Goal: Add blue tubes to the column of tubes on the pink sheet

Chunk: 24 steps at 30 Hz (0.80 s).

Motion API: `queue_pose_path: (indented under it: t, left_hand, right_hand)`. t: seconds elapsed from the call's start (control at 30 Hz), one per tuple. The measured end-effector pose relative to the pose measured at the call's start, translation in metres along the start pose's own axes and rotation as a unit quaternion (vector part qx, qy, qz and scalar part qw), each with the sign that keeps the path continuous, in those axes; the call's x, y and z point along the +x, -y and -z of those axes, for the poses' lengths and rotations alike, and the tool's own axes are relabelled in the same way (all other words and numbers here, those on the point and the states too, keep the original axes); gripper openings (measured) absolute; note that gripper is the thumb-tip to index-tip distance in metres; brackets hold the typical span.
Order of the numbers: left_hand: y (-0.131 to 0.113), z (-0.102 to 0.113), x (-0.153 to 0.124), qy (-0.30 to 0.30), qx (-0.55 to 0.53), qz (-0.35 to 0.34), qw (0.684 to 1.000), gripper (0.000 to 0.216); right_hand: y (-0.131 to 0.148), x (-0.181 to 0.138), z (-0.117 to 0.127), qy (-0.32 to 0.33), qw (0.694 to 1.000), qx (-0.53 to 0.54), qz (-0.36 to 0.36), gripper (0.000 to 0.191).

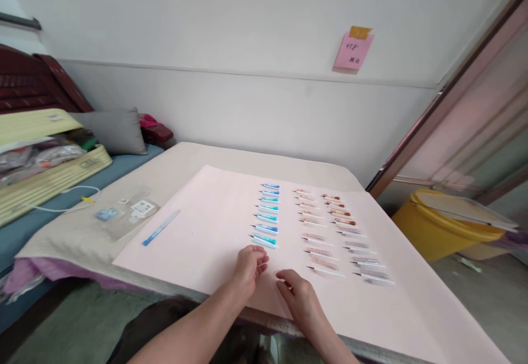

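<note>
A pink note [353,51] hung on the white wall [231,108], held by a bit of tan tape [360,32]. It had dark handwriting in two lines. The top line looked like it began with "45", but the rest was hard to read. Some clear bags [126,222] lay on the left of the table [256,159], with white labels [142,207] and a blue card [106,214]; their print was too small to read. The yellow box [45,119] had a mark on its front, also too small to read.

A pale pink sheet [214,210] covered much of the table. On it lay three rows of pens: blue pens [269,218], pale pens [312,222] and, on the right, brown and gray pens [344,222]. One long blue pen [161,227] lay alone near the sheet's left edge.

The two hands were apart. The left hand [249,265] was just by the nearest pen of the blue row, with its fingers bent; I cannot tell if it held something small. The right hand [297,293] was loosely curled, thumb away from the fingers, near the pale row.

A gray pillow [110,130] sat behind the box, and a yellow bin [437,226] stood on the floor at the right.
</note>
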State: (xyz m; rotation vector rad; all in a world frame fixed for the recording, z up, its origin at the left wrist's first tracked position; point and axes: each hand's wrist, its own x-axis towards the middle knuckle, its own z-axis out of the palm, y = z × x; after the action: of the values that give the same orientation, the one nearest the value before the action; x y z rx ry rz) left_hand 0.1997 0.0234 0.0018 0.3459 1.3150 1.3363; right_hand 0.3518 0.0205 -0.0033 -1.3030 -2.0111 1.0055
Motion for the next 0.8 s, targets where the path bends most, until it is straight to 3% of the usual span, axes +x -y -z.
queue_pose_path:
  t: [0.13, 0.17, 0.2, 0.37, 0.57, 0.8]
  left_hand:
    - [-0.027, 0.008, 0.013, -0.003, 0.149, -0.107, 0.983, 0.013]
    - [-0.036, 0.011, 0.019, -0.012, 0.284, -0.166, 0.944, 0.014]
    - [-0.046, 0.014, 0.026, -0.015, 0.341, -0.186, 0.921, 0.013]
    - [-0.080, 0.024, 0.057, -0.030, 0.504, -0.237, 0.830, 0.012]
    - [-0.067, 0.023, 0.077, -0.015, 0.638, -0.237, 0.733, 0.018]
    - [-0.057, 0.021, 0.093, 0.016, 0.701, -0.222, 0.677, 0.019]
  right_hand:
    - [0.001, -0.001, 0.004, 0.001, 0.997, -0.076, 0.033, 0.021]
    - [0.002, -0.001, 0.005, 0.001, 0.995, -0.092, 0.041, 0.022]
    - [0.003, -0.001, 0.005, 0.001, 0.993, -0.105, 0.047, 0.022]
    - [0.010, -0.003, 0.007, 0.019, 0.984, -0.168, 0.060, 0.024]
    - [0.017, -0.008, 0.010, 0.040, 0.979, -0.187, 0.067, 0.022]
    - [0.018, -0.009, 0.009, 0.045, 0.978, -0.182, 0.089, 0.021]
